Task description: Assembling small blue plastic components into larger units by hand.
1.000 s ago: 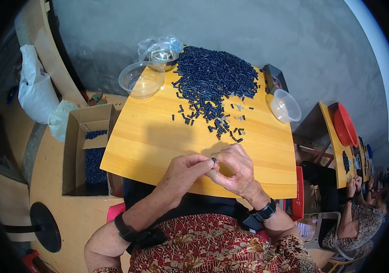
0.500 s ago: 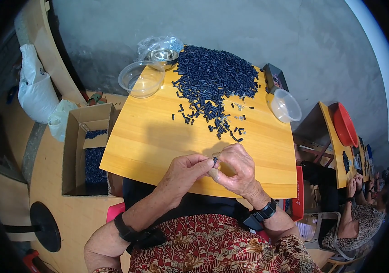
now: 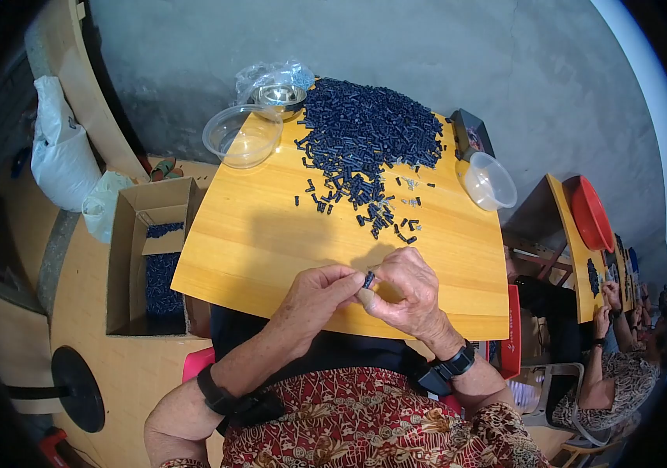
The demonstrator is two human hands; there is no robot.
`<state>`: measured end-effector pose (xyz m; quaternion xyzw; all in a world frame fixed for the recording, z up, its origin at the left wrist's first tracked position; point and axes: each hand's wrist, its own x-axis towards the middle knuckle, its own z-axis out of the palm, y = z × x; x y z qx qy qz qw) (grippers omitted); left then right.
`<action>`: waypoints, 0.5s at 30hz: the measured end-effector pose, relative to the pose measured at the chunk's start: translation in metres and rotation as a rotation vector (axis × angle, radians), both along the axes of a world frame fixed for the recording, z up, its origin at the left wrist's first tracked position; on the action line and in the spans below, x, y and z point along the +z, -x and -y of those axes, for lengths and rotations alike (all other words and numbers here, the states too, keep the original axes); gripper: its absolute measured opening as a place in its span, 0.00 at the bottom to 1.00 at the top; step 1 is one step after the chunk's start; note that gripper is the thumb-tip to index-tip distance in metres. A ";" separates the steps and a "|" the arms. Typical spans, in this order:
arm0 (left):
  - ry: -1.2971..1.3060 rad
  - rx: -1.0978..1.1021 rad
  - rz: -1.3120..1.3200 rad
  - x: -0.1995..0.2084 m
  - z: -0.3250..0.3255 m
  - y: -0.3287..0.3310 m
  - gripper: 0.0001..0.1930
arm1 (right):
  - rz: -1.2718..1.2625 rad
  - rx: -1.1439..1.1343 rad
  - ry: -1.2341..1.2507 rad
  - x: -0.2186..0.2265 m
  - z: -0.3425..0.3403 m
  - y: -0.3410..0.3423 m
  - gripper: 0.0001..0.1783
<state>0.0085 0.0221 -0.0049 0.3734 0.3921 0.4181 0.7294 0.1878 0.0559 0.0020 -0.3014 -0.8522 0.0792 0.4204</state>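
Observation:
A small dark cylindrical plastic piece (image 3: 368,278) sits between my fingertips, over the near part of the yellow wooden table (image 3: 232,242). My left hand (image 3: 314,299) pinches it with thumb and forefinger. My right hand (image 3: 405,290) meets it from the other side, its thumb and forefinger closed at the piece; whatever else it holds is too small to make out. Farther back lies a big heap of similar dark pieces (image 3: 372,117), thinning into loose ones toward me. Small clear bits (image 3: 411,185) lie among them on the right.
Two clear plastic bowls, one left (image 3: 241,140) and one right (image 3: 491,183), flank the heap. A metal bowl (image 3: 279,95) and a dark tray (image 3: 472,134) stand farther back. Left of the table, a cardboard box (image 3: 127,257) holds dark pieces. A co-worker (image 3: 606,382) sits at another table, right.
My hands stay almost in place; the dark piece shows a little more between my fingertips. At the right, the co-worker's hands have moved slightly apart.

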 end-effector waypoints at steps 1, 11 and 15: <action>-0.001 -0.001 -0.001 -0.001 0.000 0.000 0.12 | 0.000 0.000 0.000 0.000 0.000 0.000 0.13; 0.036 0.038 0.013 0.003 0.000 0.000 0.12 | -0.033 0.040 0.017 0.003 0.001 0.000 0.10; 0.040 0.042 0.039 0.005 -0.001 0.000 0.12 | -0.066 0.026 0.085 0.001 0.000 -0.001 0.11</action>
